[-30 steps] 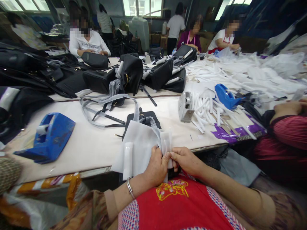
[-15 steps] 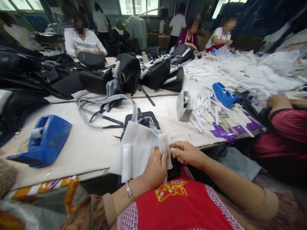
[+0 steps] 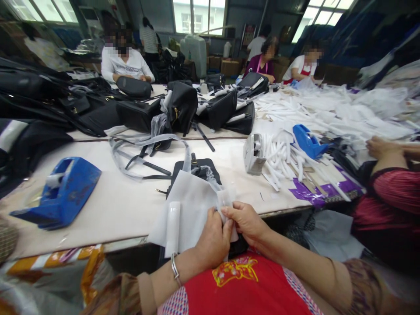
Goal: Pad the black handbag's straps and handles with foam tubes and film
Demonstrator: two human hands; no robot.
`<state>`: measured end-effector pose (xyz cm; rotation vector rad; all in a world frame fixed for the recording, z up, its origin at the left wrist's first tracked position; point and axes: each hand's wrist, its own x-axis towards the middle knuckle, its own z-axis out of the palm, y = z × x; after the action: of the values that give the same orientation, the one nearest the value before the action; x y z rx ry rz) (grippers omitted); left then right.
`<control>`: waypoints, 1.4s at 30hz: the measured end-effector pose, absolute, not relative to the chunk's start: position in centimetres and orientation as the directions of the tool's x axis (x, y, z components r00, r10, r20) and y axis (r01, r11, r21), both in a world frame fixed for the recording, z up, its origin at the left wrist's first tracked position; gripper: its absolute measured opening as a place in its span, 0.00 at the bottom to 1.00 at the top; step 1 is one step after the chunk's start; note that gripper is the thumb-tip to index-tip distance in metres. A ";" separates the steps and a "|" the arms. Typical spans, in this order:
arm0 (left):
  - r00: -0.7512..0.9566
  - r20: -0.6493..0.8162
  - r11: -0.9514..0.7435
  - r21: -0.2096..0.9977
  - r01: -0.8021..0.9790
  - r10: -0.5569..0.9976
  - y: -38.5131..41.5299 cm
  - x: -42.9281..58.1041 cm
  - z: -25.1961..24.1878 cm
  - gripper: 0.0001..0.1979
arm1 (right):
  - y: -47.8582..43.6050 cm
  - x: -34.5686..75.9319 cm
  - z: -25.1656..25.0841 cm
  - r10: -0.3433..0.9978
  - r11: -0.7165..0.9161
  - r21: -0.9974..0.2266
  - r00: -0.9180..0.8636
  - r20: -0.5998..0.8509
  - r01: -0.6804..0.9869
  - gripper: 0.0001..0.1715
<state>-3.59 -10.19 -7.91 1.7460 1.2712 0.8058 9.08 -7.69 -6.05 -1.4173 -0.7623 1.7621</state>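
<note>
Grip first: both hands are closed on the same bit of white wrap [image 3: 225,199], the left hand [image 3: 213,240] with fingers curled round it and the right hand [image 3: 249,223] pinching it from the other side, thumb on top. Can't tell what's inside the wrap, fingers cover too much. It's right at the near edge of the tabletop [image 3: 124,210], just above a red apron [image 3: 229,288]. Beside it there's a loose white sheet [image 3: 193,214] with a glossy white roll [image 3: 173,225] on it, and that sheet partly covers a black bag [image 3: 207,163]. Further out you've got a scuffed blue tape dispenser [image 3: 70,188] over on the left, and a grey dispenser [image 3: 253,157] on the right next to a heap of white tubes [image 3: 278,153]. More black bags [image 3: 182,105] are piled behind, and a co-worker in a dark red sleeve [image 3: 393,188] sits at far right.
</note>
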 end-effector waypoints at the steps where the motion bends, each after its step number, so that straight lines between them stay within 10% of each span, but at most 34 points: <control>1: 0.282 0.034 -0.153 0.898 0.414 0.959 -10.2 -3.7 -7.9 0.14 | -7.7 9.0 -6.0 0.844 -0.537 -0.819 -0.125 -0.522 -0.201 0.21; 7: 0.246 0.017 -0.115 0.913 0.392 0.969 -10.1 -3.6 -7.8 0.14 | -7.7 8.9 -5.9 0.853 -0.521 -0.832 -0.110 -0.509 -0.191 0.20; 17: 0.315 0.032 -0.197 0.840 0.506 0.949 -9.7 -3.9 -8.5 0.08 | -7.4 10.8 -5.4 0.936 -0.242 -0.879 -0.141 -0.324 0.411 0.18; 26: 0.452 0.056 -0.324 0.774 0.543 0.891 -8.4 -6.1 -8.0 0.08 | -7.1 11.6 -7.1 0.807 -0.540 -0.835 -0.351 -0.476 -0.110 0.27; 42: 0.368 0.108 -0.318 0.753 0.577 0.924 -8.8 -6.1 -8.1 0.09 | -6.7 9.8 -6.0 0.772 -0.635 -0.713 -0.292 -0.565 -0.297 0.28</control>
<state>-6.07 -8.79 -8.07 2.0116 1.2922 0.7214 9.79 -6.66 -6.00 -1.2481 -0.6384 1.9828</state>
